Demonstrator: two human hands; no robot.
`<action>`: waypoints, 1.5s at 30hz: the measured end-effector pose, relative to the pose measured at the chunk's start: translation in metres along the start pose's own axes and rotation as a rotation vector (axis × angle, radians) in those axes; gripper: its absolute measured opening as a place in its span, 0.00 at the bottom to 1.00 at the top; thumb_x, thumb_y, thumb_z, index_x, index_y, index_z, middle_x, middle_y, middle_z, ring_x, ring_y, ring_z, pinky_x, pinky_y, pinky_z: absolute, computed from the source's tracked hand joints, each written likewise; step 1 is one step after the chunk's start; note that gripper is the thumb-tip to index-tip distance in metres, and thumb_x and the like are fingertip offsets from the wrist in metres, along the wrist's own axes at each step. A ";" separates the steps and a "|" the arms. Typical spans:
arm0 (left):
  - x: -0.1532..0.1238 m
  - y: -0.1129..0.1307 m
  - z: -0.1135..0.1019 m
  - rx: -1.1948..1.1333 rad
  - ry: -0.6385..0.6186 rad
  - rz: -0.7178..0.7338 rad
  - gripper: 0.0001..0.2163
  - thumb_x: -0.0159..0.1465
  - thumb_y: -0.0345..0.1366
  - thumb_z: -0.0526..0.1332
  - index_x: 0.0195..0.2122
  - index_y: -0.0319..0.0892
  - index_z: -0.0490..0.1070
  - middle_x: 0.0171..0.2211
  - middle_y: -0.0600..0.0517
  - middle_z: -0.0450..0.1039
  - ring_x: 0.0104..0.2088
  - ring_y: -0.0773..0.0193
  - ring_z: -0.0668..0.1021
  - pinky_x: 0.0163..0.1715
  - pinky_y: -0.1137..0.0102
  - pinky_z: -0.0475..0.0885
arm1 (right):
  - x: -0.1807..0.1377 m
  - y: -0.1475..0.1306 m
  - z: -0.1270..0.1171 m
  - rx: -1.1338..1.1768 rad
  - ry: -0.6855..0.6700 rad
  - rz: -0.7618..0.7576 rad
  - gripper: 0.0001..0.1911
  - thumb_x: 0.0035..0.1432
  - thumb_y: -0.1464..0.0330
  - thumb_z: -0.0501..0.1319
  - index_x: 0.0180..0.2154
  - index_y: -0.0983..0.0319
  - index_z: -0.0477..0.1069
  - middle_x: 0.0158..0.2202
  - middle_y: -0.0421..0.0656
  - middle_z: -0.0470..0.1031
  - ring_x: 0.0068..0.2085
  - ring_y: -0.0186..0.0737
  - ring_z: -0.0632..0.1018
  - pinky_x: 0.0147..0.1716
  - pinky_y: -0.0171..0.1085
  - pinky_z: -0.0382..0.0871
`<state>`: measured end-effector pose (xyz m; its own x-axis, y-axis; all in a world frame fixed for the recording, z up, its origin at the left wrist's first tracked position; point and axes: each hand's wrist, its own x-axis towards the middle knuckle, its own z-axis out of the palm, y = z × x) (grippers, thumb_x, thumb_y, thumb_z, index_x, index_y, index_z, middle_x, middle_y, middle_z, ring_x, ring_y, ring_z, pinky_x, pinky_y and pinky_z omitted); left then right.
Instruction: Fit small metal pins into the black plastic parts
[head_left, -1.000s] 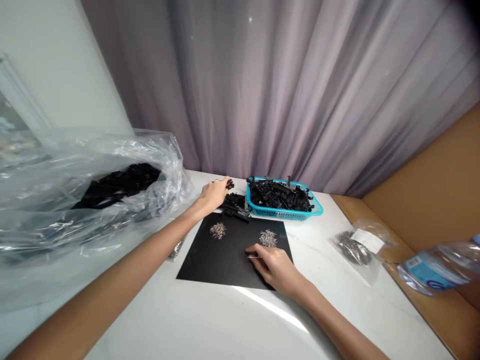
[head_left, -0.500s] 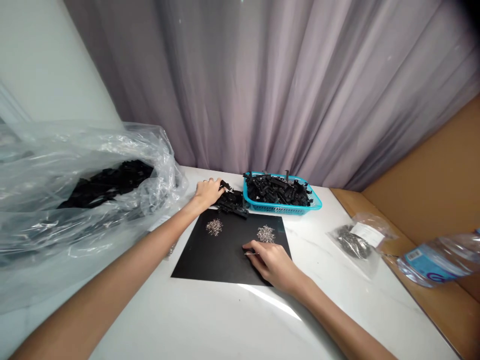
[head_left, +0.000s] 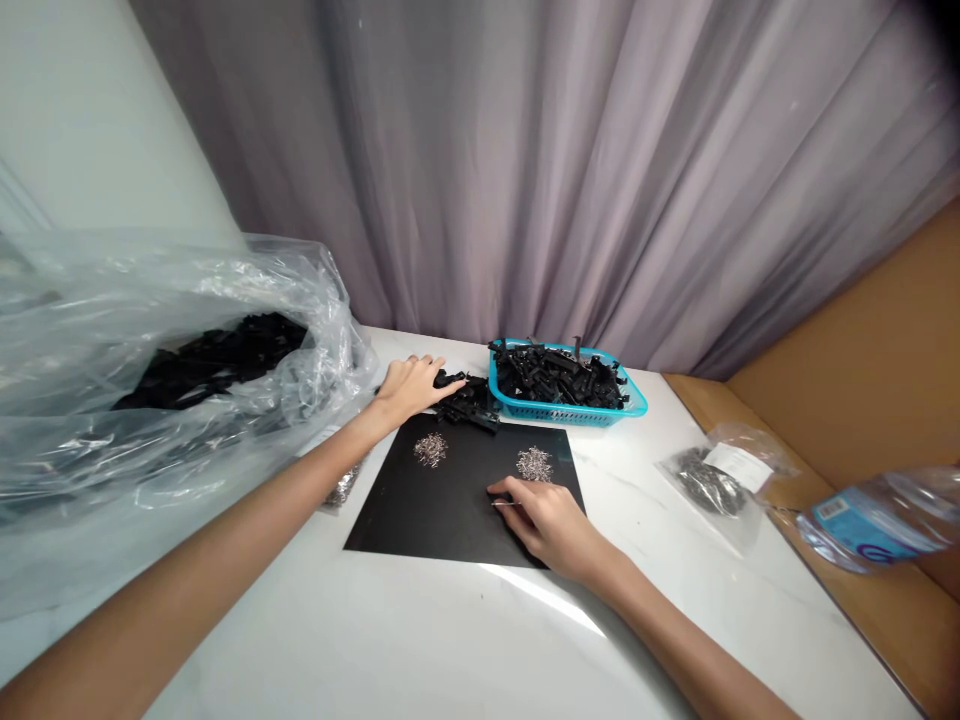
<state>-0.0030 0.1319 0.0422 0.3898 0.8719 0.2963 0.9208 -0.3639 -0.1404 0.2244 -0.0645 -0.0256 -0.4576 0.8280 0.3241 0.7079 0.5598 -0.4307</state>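
Note:
My left hand [head_left: 411,386] reaches over a loose pile of black plastic pieces [head_left: 469,405] at the back edge of the black mat [head_left: 442,510]. Its thumb and fingers are spread, with black pieces between and below them; none is plainly gripped. Above the mat's right part, my right hand [head_left: 551,520] is closed in a pinch on a thin silvery metal piece [head_left: 504,503]. Just beyond that hand lies a small heap of tiny shiny metal parts [head_left: 534,463]. A similar metal heap [head_left: 430,449] sits on the mat's left side.
A blue basket [head_left: 570,412] full of black pieces stands behind the mat. At left, a large clear plastic bag [head_left: 315,300] holds more black pieces. A labelled bag [head_left: 716,480] of dark parts and a plastic bottle [head_left: 870,525] lie at right, near cardboard [head_left: 862,350].
My left hand has shifted slightly left and its thumb now stretches out over the black pile. A black piece seen raised at its fingertips is lower now. My right hand keeps its pinch.

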 end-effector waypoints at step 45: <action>0.032 -0.027 -0.021 -0.338 -0.101 -0.138 0.33 0.72 0.59 0.43 0.60 0.38 0.72 0.62 0.38 0.73 0.64 0.40 0.70 0.63 0.51 0.62 | 0.000 -0.001 -0.003 0.004 -0.006 0.010 0.10 0.73 0.70 0.54 0.52 0.58 0.69 0.43 0.45 0.83 0.40 0.44 0.83 0.37 0.38 0.71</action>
<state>-0.0147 0.1629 0.0755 0.2735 0.9422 0.1934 0.9241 -0.3132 0.2190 0.2258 -0.0652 -0.0224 -0.4541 0.8336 0.3146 0.7100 0.5519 -0.4374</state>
